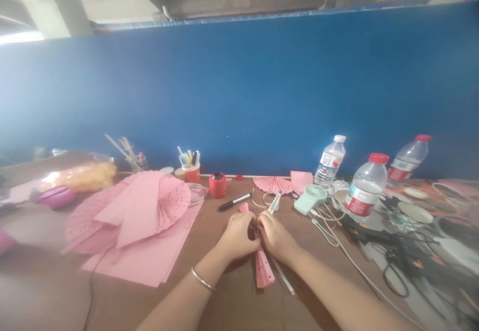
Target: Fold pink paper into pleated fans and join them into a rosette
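Observation:
In the head view a narrow stack of pleated pink paper with small punched holes [263, 266] runs lengthwise between my hands. My left hand [238, 235] is closed around its middle, the thumb lying across the folds. At the same spot my right hand [276, 235] pinches it, with the fingertips of both hands close together. A thin white strip [283, 276] sticks out beneath my right hand; its other end is hidden. Just beyond my fingers lies a pale clip-like tool [275, 203]. A black marker [234, 202] rests past my left hand.
Pink paper sheets and opened fans [140, 211] cover the left side. A red round container [217, 185] and a cup of pens [192, 171] stand behind. A mint handheld fan [310, 199], bottles [364, 189] and tangled cables [396, 256] crowd the right. A blue partition [239, 91] rises behind.

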Demonstrator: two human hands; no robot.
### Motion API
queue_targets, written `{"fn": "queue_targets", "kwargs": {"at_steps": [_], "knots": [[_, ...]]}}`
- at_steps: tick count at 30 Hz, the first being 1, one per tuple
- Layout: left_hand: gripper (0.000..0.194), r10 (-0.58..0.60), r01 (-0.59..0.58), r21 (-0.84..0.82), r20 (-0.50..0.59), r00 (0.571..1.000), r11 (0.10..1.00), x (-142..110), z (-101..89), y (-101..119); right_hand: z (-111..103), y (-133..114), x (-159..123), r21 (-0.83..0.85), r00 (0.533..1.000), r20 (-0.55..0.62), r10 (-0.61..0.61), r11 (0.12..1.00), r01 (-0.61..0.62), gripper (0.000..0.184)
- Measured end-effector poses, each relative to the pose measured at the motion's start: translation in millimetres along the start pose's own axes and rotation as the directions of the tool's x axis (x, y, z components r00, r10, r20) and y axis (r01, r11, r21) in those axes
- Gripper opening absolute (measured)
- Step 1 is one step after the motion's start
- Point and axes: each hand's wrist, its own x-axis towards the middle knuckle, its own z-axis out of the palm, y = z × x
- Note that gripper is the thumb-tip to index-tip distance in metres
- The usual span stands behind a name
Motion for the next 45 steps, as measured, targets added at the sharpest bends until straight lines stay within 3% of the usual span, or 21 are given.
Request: {"fn": "queue_targets", "kwargs": {"at_steps": [7,14,23,28,34,38,45], "knots": [[0.020,-0.018,0.018,0.023,0.008,1.000,1.000,-1,-3.5,5,-4,-6,1,0.037,0.997,-0.078,-0.007,0.999,0.010,0.017],[0.014,-0.004,0.005,0.025,-0.050,0.999,1.000,1,-8.9,8,-6,-8,2,0.109,0.982,-0.186,0.017,0.994,0.004,0.015],[0.019,-0.077,0.086,-0.239,0.045,0.996,0.967,-1,-10.5,6,-4,-5,2,0.160,0.972,-0.226,0.070,0.986,-0.034,0.014],[0.012,-0.143,0.179,-0.353,0.127,0.982,0.918,-1,-11.4,3,-3,-6,2,0.201,0.977,-0.185,0.111,0.977,-0.073,0.014],[0.014,-0.151,0.277,-0.562,0.261,0.954,0.780,-1,-18.6,5,-2,-9,1,0.221,0.973,-0.116,0.197,0.961,-0.169,0.013],[0.020,-0.168,0.324,-0.558,0.313,0.935,0.764,0,-19.1,1,-3,-8,1,0.217,0.973,-0.121,0.198,0.962,-0.168,0.013],[0.023,-0.077,0.225,-0.625,0.255,0.964,0.748,1,-16.5,-4,-6,-8,2,0.244,0.977,-0.117,0.177,0.959,-0.145,0.013]]}}
